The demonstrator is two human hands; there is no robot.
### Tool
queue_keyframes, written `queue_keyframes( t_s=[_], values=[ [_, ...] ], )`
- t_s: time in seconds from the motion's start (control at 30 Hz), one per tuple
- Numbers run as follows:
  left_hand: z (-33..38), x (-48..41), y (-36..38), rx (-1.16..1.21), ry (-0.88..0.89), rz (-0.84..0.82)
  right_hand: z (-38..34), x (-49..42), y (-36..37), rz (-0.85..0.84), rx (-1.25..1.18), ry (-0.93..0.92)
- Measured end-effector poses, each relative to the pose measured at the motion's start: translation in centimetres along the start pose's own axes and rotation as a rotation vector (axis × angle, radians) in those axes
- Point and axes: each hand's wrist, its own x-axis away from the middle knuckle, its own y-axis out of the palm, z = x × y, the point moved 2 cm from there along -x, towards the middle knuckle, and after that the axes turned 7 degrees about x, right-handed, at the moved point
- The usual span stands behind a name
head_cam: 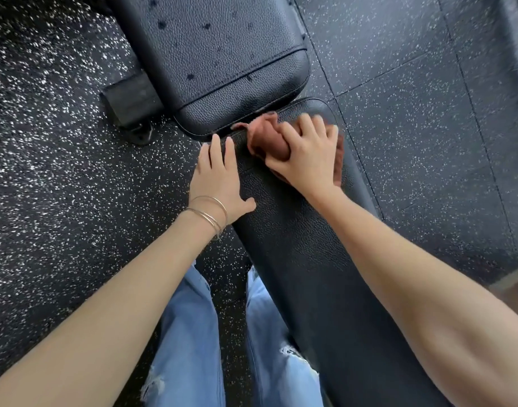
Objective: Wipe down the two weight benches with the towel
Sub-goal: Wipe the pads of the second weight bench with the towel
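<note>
A black padded bench runs from the lower right up to the middle: its long pad (304,259) lies under my arms, and its second pad (222,54), speckled with dark wet spots, lies beyond a narrow gap. My right hand (307,154) grips a bunched reddish-brown towel (266,139) and presses it on the far end of the long pad, beside the gap. My left hand (219,177) rests flat on that pad's left edge with straight fingers; thin bangles circle its wrist.
Speckled black rubber floor (61,142) surrounds the bench. A black bench foot with a bracket (128,104) sticks out at the left of the far pad. My legs in light blue jeans (187,333) stand left of the long pad.
</note>
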Motion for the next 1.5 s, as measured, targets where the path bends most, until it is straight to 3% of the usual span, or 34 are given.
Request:
queue_keyframes(
  t_s=[0.1, 0.2, 0.37, 0.53, 0.8, 1.07, 1.27, 1.37, 1.5],
  values=[
    [-0.1, -0.1, -0.4, -0.062, 0.024, -0.012, 1.0, 5.8, -0.3, -0.05, -0.074, 0.067],
    [-0.3, 0.0, -0.8, -0.113, 0.042, -0.015, 1.8, 11.6, -0.6, -0.181, -0.072, 0.016],
    [-1.6, 0.0, -3.2, -0.163, 0.184, 0.02, 1.5, 11.5, -2.0, -0.348, -0.091, 0.076],
    [-5.1, 0.4, -6.9, -0.244, 0.32, 0.04, -1.8, 4.4, -3.7, -0.26, -0.065, 0.152],
    [-8.8, -3.9, -10.3, -0.228, 0.219, 0.084, -7.3, -7.0, -1.9, -0.11, -0.121, 0.246],
    [-8.0, -5.4, -8.5, -0.137, 0.182, 0.068, -7.6, -14.1, -0.1, -0.057, 0.005, -0.063],
    [-9.0, -6.2, -9.1, -0.198, 0.264, 0.043, -4.3, -25.1, 0.2, -0.156, -0.111, 0.208],
    [-8.8, -5.9, -9.1, -0.181, 0.238, 0.014, -4.7, -22.8, -0.1, -0.121, -0.071, 0.203],
    [-8.3, -5.9, -9.3, -0.164, 0.204, -0.018, -5.0, -13.4, -0.1, 0.029, -0.007, 0.083]
  ],
)
